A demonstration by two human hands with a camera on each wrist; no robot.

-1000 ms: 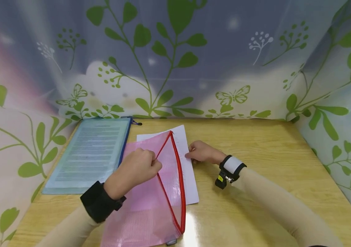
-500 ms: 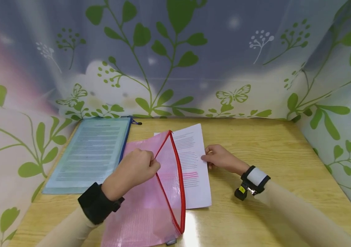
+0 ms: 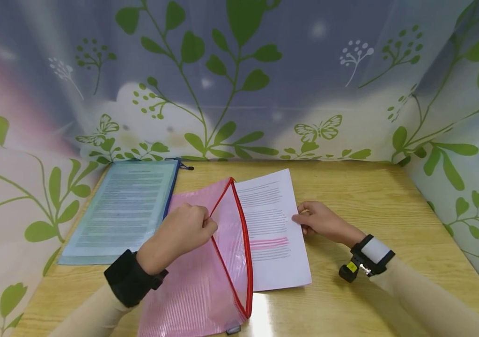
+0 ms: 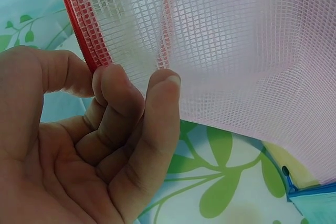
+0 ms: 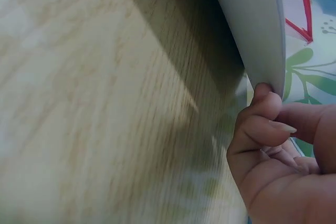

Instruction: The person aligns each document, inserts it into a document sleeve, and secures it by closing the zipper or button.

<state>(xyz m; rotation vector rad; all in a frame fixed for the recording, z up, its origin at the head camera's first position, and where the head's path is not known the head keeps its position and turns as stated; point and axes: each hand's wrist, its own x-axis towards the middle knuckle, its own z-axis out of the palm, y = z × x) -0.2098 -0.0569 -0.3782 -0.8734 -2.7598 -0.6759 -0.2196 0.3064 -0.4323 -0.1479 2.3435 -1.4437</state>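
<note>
A pink mesh zipper pouch (image 3: 193,285) with a red zipper edge lies on the table, its mouth spread toward the right. My left hand (image 3: 180,236) pinches the upper layer at the zipper edge and lifts it; the left wrist view shows thumb and fingers on the mesh (image 4: 210,40). White printed paper (image 3: 270,267), with pink highlighted lines, sticks out of the mouth, its left part inside the pouch. My right hand (image 3: 327,222) pinches the paper's right edge between thumb and fingers. In the right wrist view that paper edge (image 5: 257,35) stands slightly raised off the table.
At the left lies a pale blue-green zipper pouch (image 3: 117,210) with a printed sheet inside and a dark blue zipper edge. The wooden table (image 3: 374,196) ends at a curtain (image 3: 327,70) patterned with green leaves, which also hangs along both sides.
My right hand has moved to the right, drawing the paper farther out of the pink pouch, so more text and the pink lines show. The left hand has barely moved.
</note>
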